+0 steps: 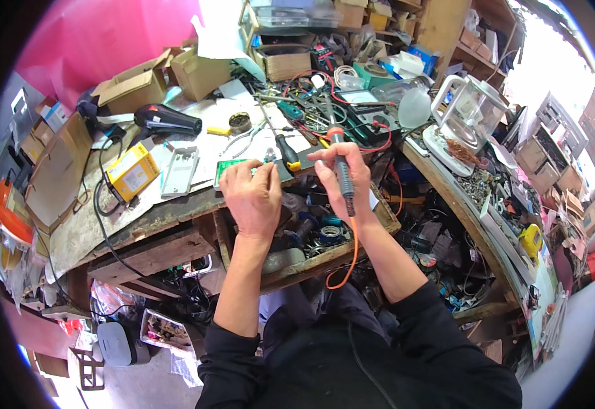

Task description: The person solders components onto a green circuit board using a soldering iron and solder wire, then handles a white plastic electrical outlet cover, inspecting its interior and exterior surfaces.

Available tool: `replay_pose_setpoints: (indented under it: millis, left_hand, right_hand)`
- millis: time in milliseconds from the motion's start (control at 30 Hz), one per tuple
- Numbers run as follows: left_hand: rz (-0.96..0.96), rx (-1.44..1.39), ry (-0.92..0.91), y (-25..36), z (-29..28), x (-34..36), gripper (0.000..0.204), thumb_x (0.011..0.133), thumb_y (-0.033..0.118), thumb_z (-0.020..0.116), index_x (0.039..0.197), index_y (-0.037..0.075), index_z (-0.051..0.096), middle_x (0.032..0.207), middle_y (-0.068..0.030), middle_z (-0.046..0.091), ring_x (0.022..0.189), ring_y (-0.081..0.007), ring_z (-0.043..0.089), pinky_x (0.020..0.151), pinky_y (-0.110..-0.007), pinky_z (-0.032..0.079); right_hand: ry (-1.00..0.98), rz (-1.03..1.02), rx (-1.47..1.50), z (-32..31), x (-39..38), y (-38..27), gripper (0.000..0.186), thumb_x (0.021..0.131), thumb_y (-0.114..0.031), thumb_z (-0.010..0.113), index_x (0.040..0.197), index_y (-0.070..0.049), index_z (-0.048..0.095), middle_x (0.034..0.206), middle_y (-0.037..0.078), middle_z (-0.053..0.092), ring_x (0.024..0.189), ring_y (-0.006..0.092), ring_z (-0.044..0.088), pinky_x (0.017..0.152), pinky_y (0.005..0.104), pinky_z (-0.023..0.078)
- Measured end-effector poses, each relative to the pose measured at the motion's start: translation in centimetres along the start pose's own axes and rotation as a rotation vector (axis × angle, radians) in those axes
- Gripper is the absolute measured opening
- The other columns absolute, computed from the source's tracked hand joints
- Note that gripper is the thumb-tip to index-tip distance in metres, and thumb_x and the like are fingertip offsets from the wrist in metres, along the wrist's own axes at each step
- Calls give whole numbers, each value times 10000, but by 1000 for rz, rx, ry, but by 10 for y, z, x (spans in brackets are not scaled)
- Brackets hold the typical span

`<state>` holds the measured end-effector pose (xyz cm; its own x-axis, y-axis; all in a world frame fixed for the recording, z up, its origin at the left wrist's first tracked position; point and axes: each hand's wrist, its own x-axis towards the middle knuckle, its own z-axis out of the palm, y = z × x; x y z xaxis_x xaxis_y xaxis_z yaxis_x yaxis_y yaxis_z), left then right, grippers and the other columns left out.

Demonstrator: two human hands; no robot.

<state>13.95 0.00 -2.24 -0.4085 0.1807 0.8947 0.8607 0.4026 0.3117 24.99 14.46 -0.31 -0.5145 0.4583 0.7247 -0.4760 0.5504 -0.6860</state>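
Observation:
My right hand (360, 178) is wrapped round the grey grip of a soldering iron (343, 174). Its red collar and tip point away toward the far tools, and an orange cord hangs from its near end. My left hand (251, 201) is closed in a pinch at the bench edge, over a green circuit board (225, 165) that it partly covers. Whatever sits between those fingertips is too small to make out. Just beyond lie a screwdriver (287, 153) with a black and yellow handle, pliers (248, 135) and a small round tin (239, 123).
A black hair dryer (168, 120), a yellow box (132, 170) and a grey plastic casing (180, 170) lie to the left. Below my hands, an open drawer (311, 258) holds tape rolls. At right, a glass jug (474, 112) stands on a cluttered side bench.

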Motion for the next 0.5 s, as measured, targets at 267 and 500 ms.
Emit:
replay_pose_setpoints:
  millis: [267, 500]
  left_hand:
    - [-2, -6, -202, -1, 9, 8, 150, 987, 168, 675, 1029, 27, 702, 1370, -209, 675, 1372, -385, 555, 1234, -566, 314]
    - [-33, -119, -292, -7, 4, 11, 115, 984, 120, 675, 1043, 22, 661, 1245, -171, 718, 1306, -369, 602, 1242, -565, 297]
  right_hand:
    - [-35, 5, -9, -9, -9, -13, 217, 952, 20, 713, 1077, -56, 552, 1012, 85, 772, 774, 60, 566, 737, 251, 536]
    - [-27, 41, -42, -10, -19, -11, 229, 932, 40, 722, 1066, -65, 569, 1006, 60, 778, 775, 55, 584, 729, 242, 531]
